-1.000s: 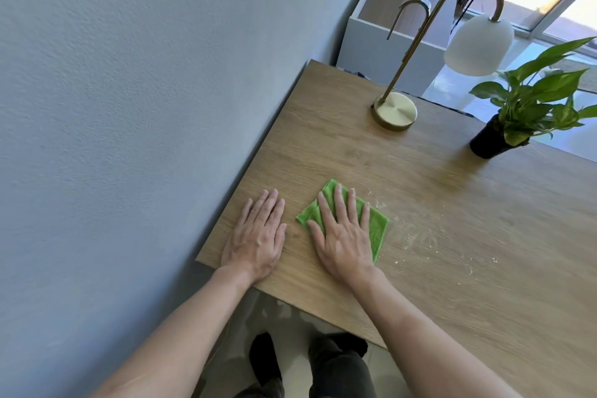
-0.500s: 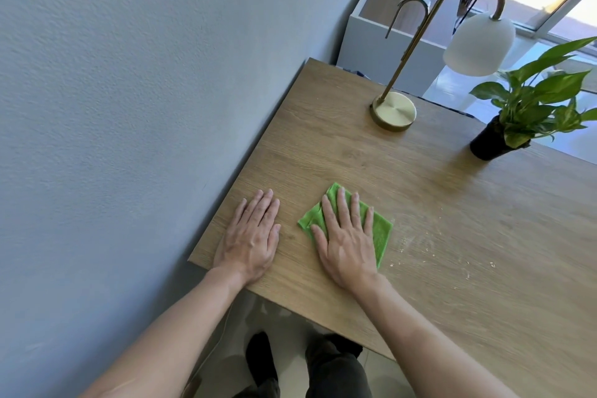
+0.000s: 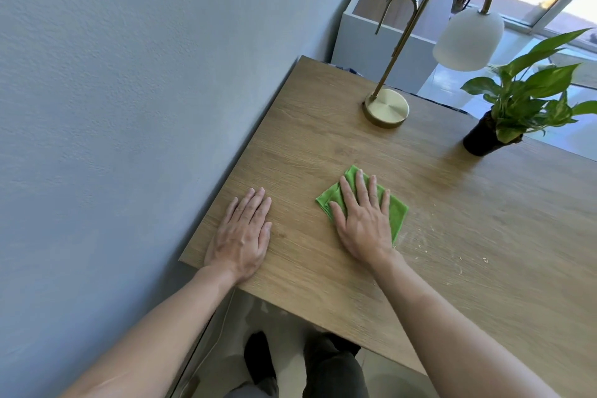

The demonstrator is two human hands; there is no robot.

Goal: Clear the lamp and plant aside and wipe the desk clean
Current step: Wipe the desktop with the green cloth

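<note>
My right hand (image 3: 363, 220) lies flat, fingers spread, pressing a folded green cloth (image 3: 398, 212) onto the wooden desk (image 3: 310, 132). My left hand (image 3: 242, 233) rests palm down and empty on the desk near its front left corner, well apart from the cloth. A brass lamp (image 3: 386, 107) with a curved stem and a white shade stands at the desk's far edge. To its right is a leafy plant (image 3: 529, 97) in a black pot. Pale crumbs and dust (image 3: 452, 255) are scattered on the wood just right of the cloth.
A blue-grey wall (image 3: 129, 107) runs along the desk's left side. Behind the desk stand a white cabinet (image 3: 365, 39) and a bright window. My legs and a dark shoe (image 3: 258, 362) show below the front edge.
My right hand has slid the green cloth to the right, widening the gap to my left hand. The left hand, lamp and plant have stayed put.
</note>
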